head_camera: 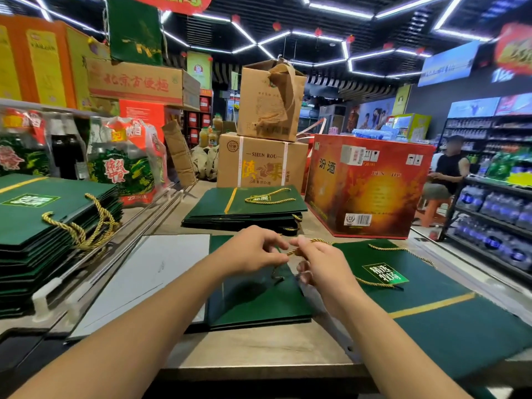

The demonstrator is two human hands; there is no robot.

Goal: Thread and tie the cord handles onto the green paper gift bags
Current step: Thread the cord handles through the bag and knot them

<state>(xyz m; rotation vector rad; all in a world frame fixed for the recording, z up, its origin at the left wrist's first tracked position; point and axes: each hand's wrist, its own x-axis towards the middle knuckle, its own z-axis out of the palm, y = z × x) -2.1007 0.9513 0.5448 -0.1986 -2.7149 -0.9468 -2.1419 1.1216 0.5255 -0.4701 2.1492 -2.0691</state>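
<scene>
Centrally, pinching gold cord [290,251] with both left hand [253,251] and right hand [319,264], fingertips curled tight on it, above flat green bag [253,300] on table [259,349], with its loop trailing right across labelled bag [426,286].

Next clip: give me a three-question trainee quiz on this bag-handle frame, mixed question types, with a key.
1. True or false: the left hand and the right hand both pinch the gold cord.
2. Where does the red carton stand, relative to the far stack of green bags? A) left of it B) right of it C) on top of it
3. What colour is the stripe across the green bag at right?
Key: 1 true; 2 B; 3 gold.
</scene>
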